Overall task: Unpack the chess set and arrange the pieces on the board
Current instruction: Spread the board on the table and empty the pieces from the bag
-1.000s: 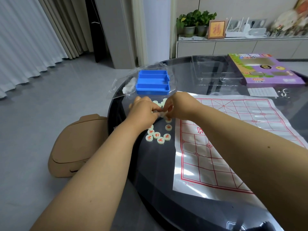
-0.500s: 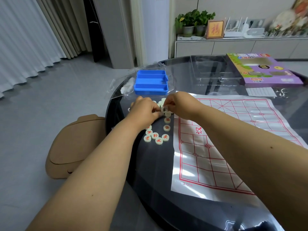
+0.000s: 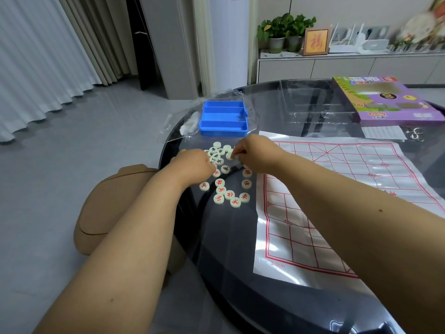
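Note:
Several round cream chess pieces [image 3: 225,189] with red or black characters lie loose on the dark glass table, just left of the plastic board sheet [image 3: 337,201] with its red grid. My left hand [image 3: 195,165] rests curled among the pieces at the left of the pile, fingers on a red-marked piece. My right hand [image 3: 255,154] hovers over the pile's right side and pinches a cream piece [image 3: 234,157] between its fingertips. No piece sits on the board.
An empty blue plastic tray [image 3: 224,119] sits on a clear bag behind the pieces. A purple game box [image 3: 385,100] and a paper slip [image 3: 382,132] lie at the far right. The round table's edge [image 3: 173,213] curves near my left arm, beside a tan stool [image 3: 108,208].
My hands have drawn apart, uncovering more pieces between them. The right hand now lifts one piece in its fingertips. The view shifted slightly.

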`<state>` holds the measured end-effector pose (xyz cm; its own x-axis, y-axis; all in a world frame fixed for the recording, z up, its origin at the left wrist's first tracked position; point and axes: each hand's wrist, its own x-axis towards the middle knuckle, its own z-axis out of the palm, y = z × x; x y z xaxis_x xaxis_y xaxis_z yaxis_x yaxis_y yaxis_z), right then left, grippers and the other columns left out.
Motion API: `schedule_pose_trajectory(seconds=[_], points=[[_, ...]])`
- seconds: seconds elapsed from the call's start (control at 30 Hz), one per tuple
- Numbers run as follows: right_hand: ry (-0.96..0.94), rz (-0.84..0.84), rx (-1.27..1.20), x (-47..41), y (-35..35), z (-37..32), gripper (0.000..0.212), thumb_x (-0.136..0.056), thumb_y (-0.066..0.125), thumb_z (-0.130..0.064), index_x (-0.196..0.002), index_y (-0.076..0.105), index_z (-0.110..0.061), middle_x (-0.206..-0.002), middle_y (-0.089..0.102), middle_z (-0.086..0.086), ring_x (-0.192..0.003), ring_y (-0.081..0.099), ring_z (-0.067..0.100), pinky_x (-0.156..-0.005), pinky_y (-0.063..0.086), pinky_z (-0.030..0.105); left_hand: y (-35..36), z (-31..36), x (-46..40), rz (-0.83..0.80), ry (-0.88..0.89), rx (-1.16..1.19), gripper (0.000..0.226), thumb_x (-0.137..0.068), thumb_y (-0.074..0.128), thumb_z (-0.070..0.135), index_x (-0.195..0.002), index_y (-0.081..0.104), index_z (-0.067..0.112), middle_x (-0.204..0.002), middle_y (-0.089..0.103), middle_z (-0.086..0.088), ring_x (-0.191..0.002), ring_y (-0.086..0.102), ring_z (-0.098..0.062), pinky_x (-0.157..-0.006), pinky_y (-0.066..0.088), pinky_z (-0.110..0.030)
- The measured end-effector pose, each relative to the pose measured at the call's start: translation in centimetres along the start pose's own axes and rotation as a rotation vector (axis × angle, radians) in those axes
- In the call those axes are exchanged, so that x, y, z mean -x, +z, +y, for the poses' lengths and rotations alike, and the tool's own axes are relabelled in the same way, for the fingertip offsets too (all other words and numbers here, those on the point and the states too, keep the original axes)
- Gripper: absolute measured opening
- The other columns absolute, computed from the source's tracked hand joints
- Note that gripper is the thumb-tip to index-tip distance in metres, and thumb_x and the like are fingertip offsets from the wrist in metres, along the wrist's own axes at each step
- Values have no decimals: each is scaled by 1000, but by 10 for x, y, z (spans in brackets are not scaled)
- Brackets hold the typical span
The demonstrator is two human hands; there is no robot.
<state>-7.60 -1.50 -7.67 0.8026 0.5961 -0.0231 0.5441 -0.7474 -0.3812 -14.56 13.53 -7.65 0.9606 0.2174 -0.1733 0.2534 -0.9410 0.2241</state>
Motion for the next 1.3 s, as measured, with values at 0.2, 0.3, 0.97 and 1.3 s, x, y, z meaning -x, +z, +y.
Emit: schedule_pose_trajectory(seconds=[0.2,0.3,0.97,1.3], points=[[45,-33,39,12,-28,14,36,-94,45,-4,-107,72,-25,-119,64,-2,-101,60,18,-86,47,26,5,-8,1,160,74,135,9,-89,58,27,-81,61,30,-81,53,13,-109,49,-23,-93,45,-41],[9,-138,171,16,-29,17,37,-96,46,-5,-118,67,-26,-126,60,-1,-110,57,20,-89,45,26,8,-6,2,218,189,218,25,-92,55,22,-97,70,40,-86,47,14,-107,40,-15,-100,39,-39],[1,-7,143,-8,7,0,27,-86,65,-25,-110,68,-15,-104,67,7,-93,61,23,-88,53,38,20,-19,11,365,272,224,28,-89,51,19,-94,78,25,-80,49,13,-96,42,-16,-95,35,-39],[23,-33,17,-10,10,4,25,-95,53,-25,-103,69,-8,-97,68,12,-85,62,24,-78,52,33,40,-27,3,474,250,475,37,-87,42,21,-104,75,23,-80,47,17,-94,40,-14,-91,39,-34]])
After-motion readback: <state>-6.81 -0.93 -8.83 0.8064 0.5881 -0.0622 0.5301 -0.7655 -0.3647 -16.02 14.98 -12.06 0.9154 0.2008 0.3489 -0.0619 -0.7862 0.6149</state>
